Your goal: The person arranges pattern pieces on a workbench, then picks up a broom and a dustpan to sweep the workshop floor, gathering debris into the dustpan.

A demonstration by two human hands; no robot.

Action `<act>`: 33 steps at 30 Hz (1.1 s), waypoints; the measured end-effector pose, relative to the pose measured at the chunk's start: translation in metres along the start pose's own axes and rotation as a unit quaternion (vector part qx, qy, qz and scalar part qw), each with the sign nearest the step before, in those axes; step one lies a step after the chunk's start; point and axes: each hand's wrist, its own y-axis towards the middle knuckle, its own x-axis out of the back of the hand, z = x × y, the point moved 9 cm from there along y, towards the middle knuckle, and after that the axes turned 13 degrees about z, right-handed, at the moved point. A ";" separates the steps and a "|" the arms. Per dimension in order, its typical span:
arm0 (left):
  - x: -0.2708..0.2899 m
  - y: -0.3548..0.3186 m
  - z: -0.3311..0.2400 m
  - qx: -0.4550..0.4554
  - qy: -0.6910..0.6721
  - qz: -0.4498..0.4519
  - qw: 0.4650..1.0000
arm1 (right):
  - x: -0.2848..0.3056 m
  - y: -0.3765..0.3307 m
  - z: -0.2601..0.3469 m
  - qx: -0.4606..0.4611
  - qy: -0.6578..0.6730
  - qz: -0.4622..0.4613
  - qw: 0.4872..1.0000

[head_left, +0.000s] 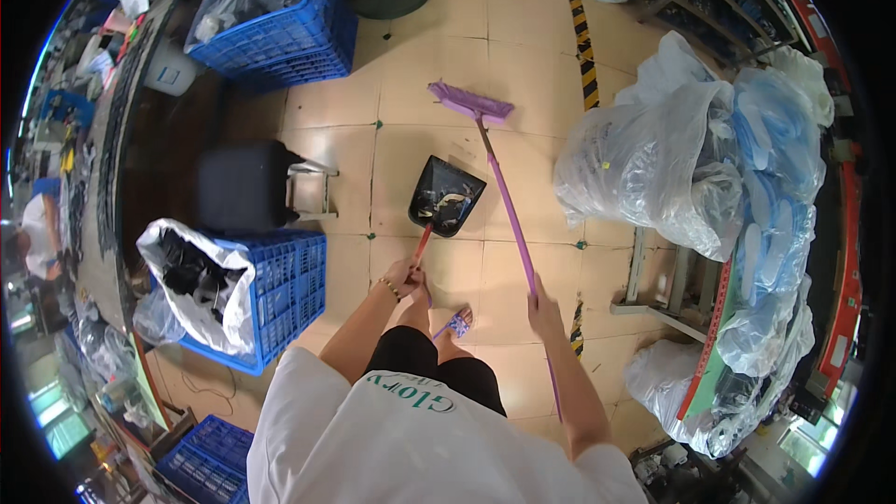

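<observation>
My left hand (403, 276) is closed around the red handle of a dustpan. The black dustpan (431, 172) is ahead of my feet over the tiled floor, with some light-coloured scraps in its pan. In my right hand (545, 310) is the long purple pole of a broom (507, 196), gripped partway down its length. The pole slants away from me, and its purple bristle head (471, 103) lies beyond the dustpan, apart from it. The pole's other end passes down beside my right forearm.
On the left stand a blue crate (289, 294) with a white bag, a black stool (245, 185) and another blue crate (280, 37) holding bags. Large plastic bags (644, 163) bulge from the right beside a table. Black-and-yellow tape (582, 42) marks the floor.
</observation>
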 end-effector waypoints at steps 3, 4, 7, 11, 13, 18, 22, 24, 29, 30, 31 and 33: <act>0.017 -0.057 0.029 -0.014 -0.028 -0.050 0.998 | -0.017 0.045 -0.017 -0.032 -0.045 0.054 0.997; 0.031 -0.071 0.037 -0.019 -0.033 -0.055 0.998 | -0.028 0.050 -0.015 -0.075 -0.089 0.084 0.990; 0.074 -0.087 0.057 -0.006 -0.131 -0.029 0.991 | -0.067 0.026 -0.023 -0.106 -0.123 0.129 0.978; 0.117 -0.089 0.058 -0.019 -0.196 -0.102 0.975 | -0.112 -0.060 -0.047 -0.077 -0.126 0.181 0.972; 0.197 -0.066 0.050 -0.038 -0.214 -0.080 0.973 | -0.124 -0.100 -0.034 -0.045 -0.129 0.219 0.966; 0.197 -0.054 0.019 0.032 -0.217 -0.074 0.973 | -0.139 -0.222 -0.048 -0.090 -0.153 0.308 0.935; 0.195 -0.087 0.015 -0.057 -0.153 -0.179 0.970 | -0.132 -0.284 -0.043 -0.097 -0.135 0.276 0.947; 0.245 -0.082 0.024 -0.037 -0.214 -0.122 0.968 | -0.136 -0.300 -0.022 -0.083 -0.120 0.259 0.955; 0.210 -0.147 0.059 -0.047 -0.120 -0.013 0.992 | -0.138 -0.361 -0.006 -0.150 -0.052 0.199 0.967; 0.225 -0.168 0.067 -0.029 -0.137 -0.035 0.990 | -0.139 -0.364 0.004 -0.155 -0.038 0.189 0.969; 0.236 -0.199 0.074 -0.013 -0.154 -0.058 0.986 | -0.137 -0.377 0.000 -0.157 -0.024 0.180 0.971; 0.252 -0.239 0.081 0.021 -0.072 -0.031 0.997 | -0.151 -0.392 0.027 -0.177 0.016 0.144 0.973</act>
